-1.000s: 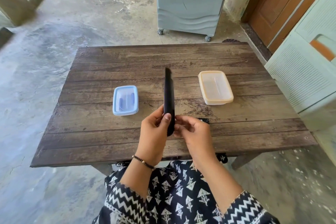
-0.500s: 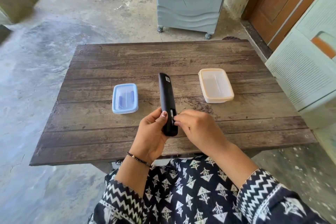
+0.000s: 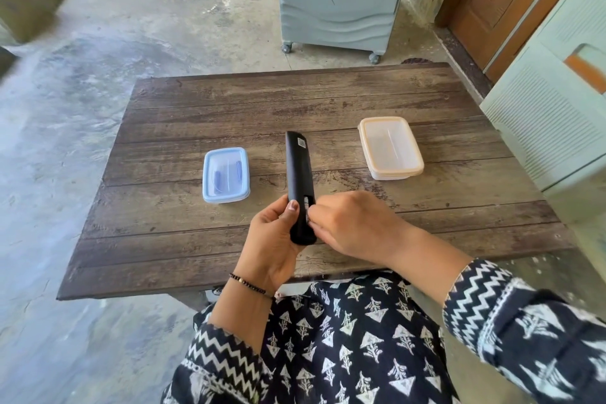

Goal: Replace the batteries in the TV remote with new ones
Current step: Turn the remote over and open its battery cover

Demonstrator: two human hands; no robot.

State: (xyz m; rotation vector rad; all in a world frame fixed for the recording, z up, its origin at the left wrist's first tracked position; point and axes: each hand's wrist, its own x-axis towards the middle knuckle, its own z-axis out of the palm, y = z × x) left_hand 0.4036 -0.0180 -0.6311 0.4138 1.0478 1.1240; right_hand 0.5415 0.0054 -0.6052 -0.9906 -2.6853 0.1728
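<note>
Black remote (image 3: 299, 174) faces back-up, small label near its far end.

The right hand (image 3: 357, 226) hides its own fingertips and part of the slim black plastic remote's (image 3: 299, 184) open slot; bluish contents inside the blue-lidded translucent box (image 3: 225, 175) left of it are indistinct.

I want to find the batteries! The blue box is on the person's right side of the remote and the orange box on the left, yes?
Swapped. The head view shows the blue box left of the remote and the orange box on its right.
</note>
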